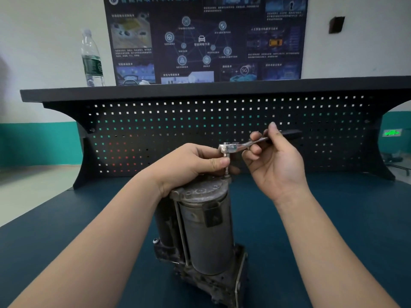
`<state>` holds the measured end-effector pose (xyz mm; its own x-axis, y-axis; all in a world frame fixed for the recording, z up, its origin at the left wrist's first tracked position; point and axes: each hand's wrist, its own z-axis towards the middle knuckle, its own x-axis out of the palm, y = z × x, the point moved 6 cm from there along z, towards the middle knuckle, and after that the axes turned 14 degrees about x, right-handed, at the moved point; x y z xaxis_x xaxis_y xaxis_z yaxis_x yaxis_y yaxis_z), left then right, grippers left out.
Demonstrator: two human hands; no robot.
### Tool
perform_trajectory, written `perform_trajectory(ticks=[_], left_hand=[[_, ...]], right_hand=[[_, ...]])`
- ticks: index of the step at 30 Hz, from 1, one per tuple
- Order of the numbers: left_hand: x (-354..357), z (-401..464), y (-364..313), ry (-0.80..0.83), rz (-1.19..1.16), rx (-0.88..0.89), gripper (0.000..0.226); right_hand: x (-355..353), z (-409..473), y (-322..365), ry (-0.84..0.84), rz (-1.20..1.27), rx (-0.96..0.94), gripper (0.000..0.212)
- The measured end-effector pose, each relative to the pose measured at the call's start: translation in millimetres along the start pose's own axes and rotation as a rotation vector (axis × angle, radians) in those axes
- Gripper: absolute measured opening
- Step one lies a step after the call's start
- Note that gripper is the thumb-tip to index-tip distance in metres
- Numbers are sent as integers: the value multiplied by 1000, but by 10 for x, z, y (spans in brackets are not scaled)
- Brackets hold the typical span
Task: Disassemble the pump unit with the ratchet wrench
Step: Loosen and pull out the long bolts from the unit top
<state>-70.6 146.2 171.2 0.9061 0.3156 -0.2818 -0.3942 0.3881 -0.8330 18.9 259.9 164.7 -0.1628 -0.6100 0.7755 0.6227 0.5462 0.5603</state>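
The pump unit (204,230), a worn grey metal cylinder on a grimy base, stands upright on the blue bench top. A chrome ratchet wrench (235,147) with a black grip sits over the pump's top cap, its socket pointing down onto a bolt at the cap's right rim. My left hand (189,165) rests on the cap and pinches the socket stem just under the ratchet head. My right hand (273,158) holds the wrench handle between thumb and fingers, palm turned toward me. The bolt itself is hidden by the socket and my fingers.
A black pegboard back panel (222,134) with a shelf on top rises behind the bench (333,218). A clear water bottle (92,58) stands on the shelf at left. A dark poster (204,38) hangs on the wall.
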Motion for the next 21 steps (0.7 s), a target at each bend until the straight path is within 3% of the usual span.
perform_trajectory(ticks=[2, 4, 6, 8, 11, 13, 15, 17, 21], left_hand=[[-6, 10, 8, -9, 27, -1, 23], [-5, 14, 1, 1, 55, 14, 19], [-8, 13, -8, 10, 65, 37, 14], [-18, 7, -13, 16, 69, 56, 12], [-12, -6, 17, 50, -13, 38, 19], [-11, -11, 28, 72, -37, 11, 24], [-20, -4, 32, 75, -39, -10, 27], [-6, 8, 37, 97, -35, -20, 29], [31, 30, 35, 95, -44, -12, 23]], right_hand=[[-6, -98, 10, -70, -91, -253, 36], [103, -374, 58, -73, -321, -712, 20], [320, -655, -44, 145, -654, -1103, 10], [421, -730, -157, 312, -828, -1196, 12], [318, -593, -1, 219, -612, -996, 10], [136, -342, 75, 79, -318, -635, 16], [-4, -78, 4, 47, -14, -193, 26], [-62, 50, -83, 54, 125, 87, 28], [-51, 72, -91, 65, 81, 96, 27]])
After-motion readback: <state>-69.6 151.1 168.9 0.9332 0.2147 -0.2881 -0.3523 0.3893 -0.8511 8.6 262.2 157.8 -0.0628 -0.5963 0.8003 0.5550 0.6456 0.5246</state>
